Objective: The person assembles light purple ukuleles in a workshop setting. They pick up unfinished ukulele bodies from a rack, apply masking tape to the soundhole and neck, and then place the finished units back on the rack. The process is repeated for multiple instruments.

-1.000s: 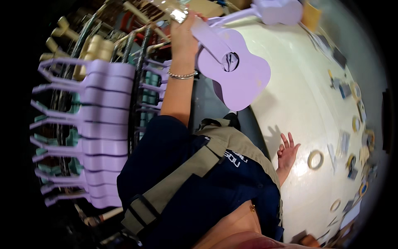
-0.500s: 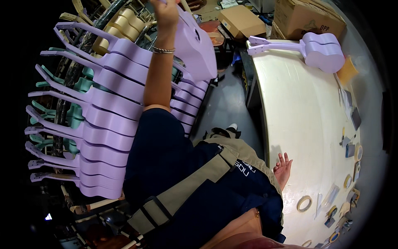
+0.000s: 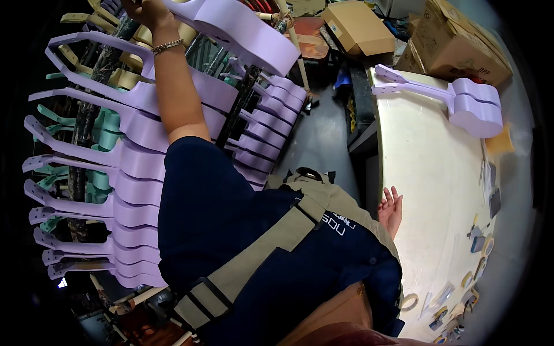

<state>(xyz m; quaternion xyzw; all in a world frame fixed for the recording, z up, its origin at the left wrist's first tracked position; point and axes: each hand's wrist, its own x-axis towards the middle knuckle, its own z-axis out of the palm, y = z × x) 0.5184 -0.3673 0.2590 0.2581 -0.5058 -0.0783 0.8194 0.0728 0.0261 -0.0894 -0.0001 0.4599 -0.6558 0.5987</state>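
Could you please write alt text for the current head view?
A person's left hand holds a small lilac guitar beside a rack of lilac guitars and green ones. The open right hand is at the edge of a pale table bearing two more guitars.

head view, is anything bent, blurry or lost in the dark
In the head view, the white table bends along its right side; same view, the yellow-orange object looks soft, the left hand is partly dark at the top edge, and the corners are black.
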